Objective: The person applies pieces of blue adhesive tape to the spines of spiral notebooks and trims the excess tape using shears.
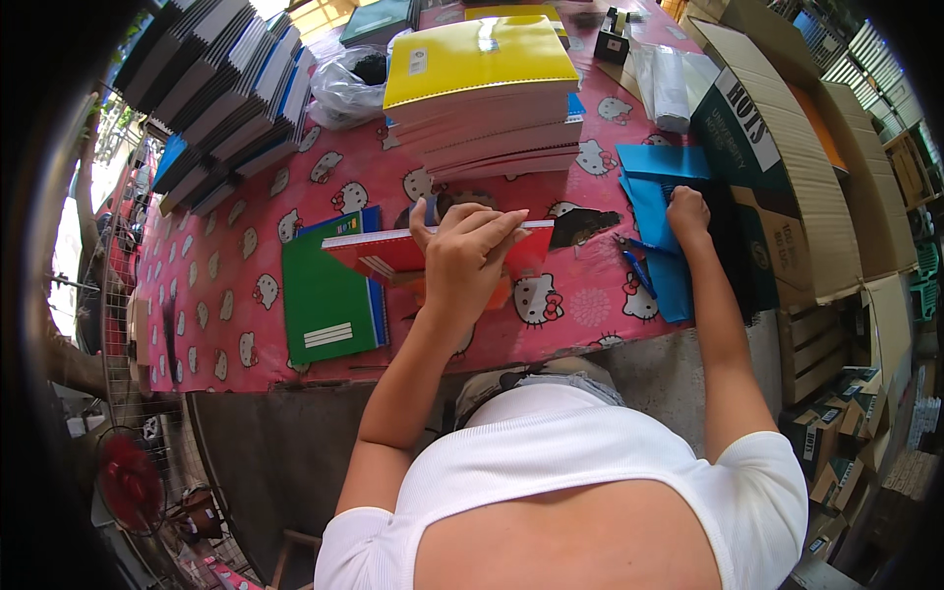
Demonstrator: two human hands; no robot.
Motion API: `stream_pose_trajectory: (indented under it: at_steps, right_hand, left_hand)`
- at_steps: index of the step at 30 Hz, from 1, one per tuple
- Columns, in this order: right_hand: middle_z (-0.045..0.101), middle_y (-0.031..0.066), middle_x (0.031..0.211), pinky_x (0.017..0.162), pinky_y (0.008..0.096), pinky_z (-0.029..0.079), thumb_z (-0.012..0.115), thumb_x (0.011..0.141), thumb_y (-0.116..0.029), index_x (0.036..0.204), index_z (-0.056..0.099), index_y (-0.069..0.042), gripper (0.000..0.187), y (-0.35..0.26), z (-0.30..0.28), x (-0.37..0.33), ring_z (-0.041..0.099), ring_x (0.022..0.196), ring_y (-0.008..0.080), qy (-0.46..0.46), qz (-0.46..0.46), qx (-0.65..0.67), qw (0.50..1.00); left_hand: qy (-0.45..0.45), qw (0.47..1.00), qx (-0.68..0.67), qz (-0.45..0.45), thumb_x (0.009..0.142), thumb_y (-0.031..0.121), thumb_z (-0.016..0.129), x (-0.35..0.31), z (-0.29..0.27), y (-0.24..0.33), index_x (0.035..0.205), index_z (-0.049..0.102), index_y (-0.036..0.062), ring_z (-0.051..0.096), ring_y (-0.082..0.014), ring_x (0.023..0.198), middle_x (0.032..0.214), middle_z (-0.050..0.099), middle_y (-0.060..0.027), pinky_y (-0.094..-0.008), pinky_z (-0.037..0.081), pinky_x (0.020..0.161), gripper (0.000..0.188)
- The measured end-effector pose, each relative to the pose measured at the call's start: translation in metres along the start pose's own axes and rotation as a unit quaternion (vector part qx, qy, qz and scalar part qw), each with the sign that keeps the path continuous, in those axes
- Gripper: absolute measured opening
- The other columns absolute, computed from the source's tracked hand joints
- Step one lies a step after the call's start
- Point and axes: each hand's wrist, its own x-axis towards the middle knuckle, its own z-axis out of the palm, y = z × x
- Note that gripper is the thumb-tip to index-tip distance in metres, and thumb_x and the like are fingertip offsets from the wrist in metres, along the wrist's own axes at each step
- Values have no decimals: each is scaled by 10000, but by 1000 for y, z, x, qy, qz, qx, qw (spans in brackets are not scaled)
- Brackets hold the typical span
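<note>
My left hand grips a red notebook from above, its page edge turned upward and its cover facing me. My right hand is closed over the blue sheets and the edge of a dark, bristly pile; whatever it pinches is hidden. Between the hands lie blue-handled pliers. Left of the red notebook, a green notebook rests flat on top of a blue one. Beyond my left hand rises a tall stack of notebooks with a yellow cover on top.
A pink, cartoon-patterned cloth covers the table. Tall stacks of dark-edged notebooks stand at the far left, near a clear plastic bag. An open cardboard box borders the right side. A tape dispenser sits at the back.
</note>
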Motion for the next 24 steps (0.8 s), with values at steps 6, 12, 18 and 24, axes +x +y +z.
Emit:
stream_pose_trajectory:
  at_steps: [6, 12, 18, 24]
  right_hand:
    - [681, 173, 944, 801, 439, 533, 728, 776, -284, 914, 681, -60, 267, -15, -5, -12, 656, 945, 347, 4, -35, -28, 999]
    - [682, 160, 904, 728, 366, 550, 666, 808, -172, 939, 684, -30, 194, -15, -30, -24, 685, 809, 284, 62, -58, 164, 983]
    - [651, 65, 944, 617, 232, 481, 681, 833, -51, 1071, 690, -12, 241, -116, -120, -145, 585, 746, 93, -6, -328, 517, 791]
    - [640, 47, 871, 593, 217, 450, 762, 727, 3, 996, 721, -46, 276, -130, -129, -159, 575, 710, 102, 18, -353, 505, 787]
  left_hand:
    - [24, 999, -6, -27, 817, 271, 697, -4, 1, 0, 968, 733, 172, 603, -174, 884, 885, 683, 10, -426, 262, 964, 184]
    - [29, 999, 0, -29, 798, 278, 731, -4, 2, -2, 944, 737, 136, 612, -140, 838, 893, 699, 15, -372, 294, 911, 205]
    - [14, 999, -18, -48, 770, 296, 756, -10, -6, 4, 928, 745, 148, 598, -134, 793, 820, 692, 26, -386, 285, 927, 217]
    - [30, 999, -7, -25, 751, 288, 771, -17, -8, 10, 872, 755, 147, 571, -127, 749, 794, 683, 31, -401, 274, 940, 186]
